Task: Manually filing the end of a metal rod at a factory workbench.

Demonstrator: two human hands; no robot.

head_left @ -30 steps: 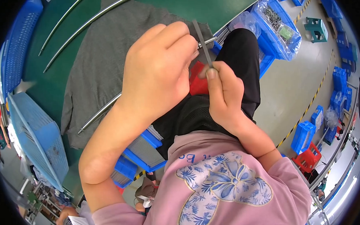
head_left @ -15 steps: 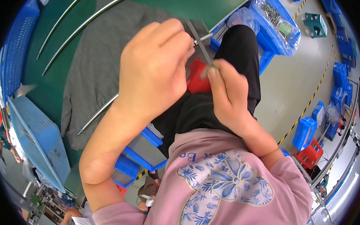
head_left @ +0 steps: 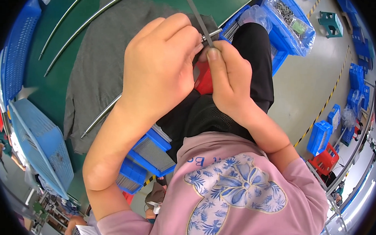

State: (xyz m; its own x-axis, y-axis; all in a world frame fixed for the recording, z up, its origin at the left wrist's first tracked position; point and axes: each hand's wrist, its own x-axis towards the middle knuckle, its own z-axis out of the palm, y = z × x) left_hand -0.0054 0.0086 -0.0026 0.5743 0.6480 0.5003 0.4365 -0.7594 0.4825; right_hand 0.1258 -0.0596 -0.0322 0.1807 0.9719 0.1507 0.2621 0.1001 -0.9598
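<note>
My left hand (head_left: 160, 66) is closed around a thin shiny metal rod (head_left: 101, 117). One length of it shows below my wrist, and a short rod end (head_left: 216, 32) sticks out to the right beyond my fingers; my hand hides the middle. My right hand (head_left: 231, 75) pinches a narrow, flat grey file (head_left: 198, 17) between thumb and fingers. The file crosses the rod near its end, close to my left fingertips. Whether the two touch is hard to tell. Beneath lies a grey cloth (head_left: 93, 71) on the green table (head_left: 183, 3).
Two curved metal rods (head_left: 92, 24) lie at the far left. Light-blue baskets (head_left: 42, 145) stand along the left side. Blue bins (head_left: 154, 154) with thin rods sit under my left arm. A plastic-lined blue bin (head_left: 291, 27) of small metal parts is at the right.
My right hand has moved away from my body and slightly left, sliding the file farther across the rod. My left hand has stayed nearly in place, still gripping the rod.
</note>
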